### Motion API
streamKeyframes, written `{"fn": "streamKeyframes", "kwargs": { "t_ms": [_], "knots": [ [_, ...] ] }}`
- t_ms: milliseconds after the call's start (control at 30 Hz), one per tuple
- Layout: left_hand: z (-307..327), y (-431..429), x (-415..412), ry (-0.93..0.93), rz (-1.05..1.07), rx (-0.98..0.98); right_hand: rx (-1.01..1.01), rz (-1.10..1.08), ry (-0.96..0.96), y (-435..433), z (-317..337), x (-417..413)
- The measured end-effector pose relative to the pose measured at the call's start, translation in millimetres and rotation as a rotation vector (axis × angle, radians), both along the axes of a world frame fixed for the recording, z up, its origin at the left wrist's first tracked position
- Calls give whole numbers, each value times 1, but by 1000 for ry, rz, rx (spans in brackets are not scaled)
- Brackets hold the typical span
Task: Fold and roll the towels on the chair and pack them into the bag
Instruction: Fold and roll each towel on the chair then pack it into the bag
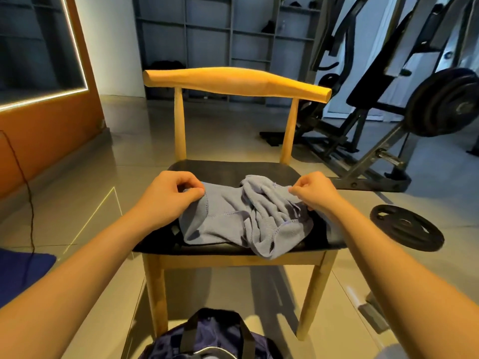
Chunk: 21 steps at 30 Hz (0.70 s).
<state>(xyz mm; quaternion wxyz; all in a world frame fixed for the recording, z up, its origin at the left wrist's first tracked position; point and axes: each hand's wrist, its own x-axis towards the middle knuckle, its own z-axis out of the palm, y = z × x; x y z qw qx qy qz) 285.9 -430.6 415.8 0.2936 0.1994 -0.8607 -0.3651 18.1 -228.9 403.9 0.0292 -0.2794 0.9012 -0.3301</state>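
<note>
While the blue-grey towel (243,216) lies crumpled on the black seat of the wooden chair (233,82) at the centre of the frame, its far edge is pinched at two places. At centre left, the stitched hem is held between the thumb and curled fingers (193,190) of the left hand (169,196). At centre right, a bunched part of the same edge is pinched by the right hand (317,194), whose fingers are likewise drawn in tight on the cloth. Between the two hands the cloth is fairly flat on the left and heaped in folds on the right, and one lobe is draped over the seat's front edge. Whether a second towel lies beneath cannot be told.

The cloth is judged to be light, soft and limp, so that it will sag wherever it is not supported. A slip is little to be feared, as the weave looks grippy. It is best taken at the corners or along the stitched hem, where the edge is firmest, and drawn taut so that the heap on the right is shaken out before any fold is laid. The dark blue bag (207,338) is seen on the floor at the bottom centre of the frame, in front of the chair.
</note>
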Motion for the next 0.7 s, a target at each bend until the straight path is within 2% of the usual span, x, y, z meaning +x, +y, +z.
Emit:
{"fn": "streamKeyframes", "kwargs": {
  "t_ms": [267,467,600,700],
  "knots": [
    [10,3,2,3,-84,19,217,-42,10,-71,-8,-22],
    [12,2,4,-53,-86,12,285,-101,-51,-89,-9,-32],
    [11,0,0,-55,-93,21,210,-121,-187,-83,-8,-34],
    [14,-1,-3,-24,-110,38,5,-117,-334,-69,0,-32]
  ]
}}
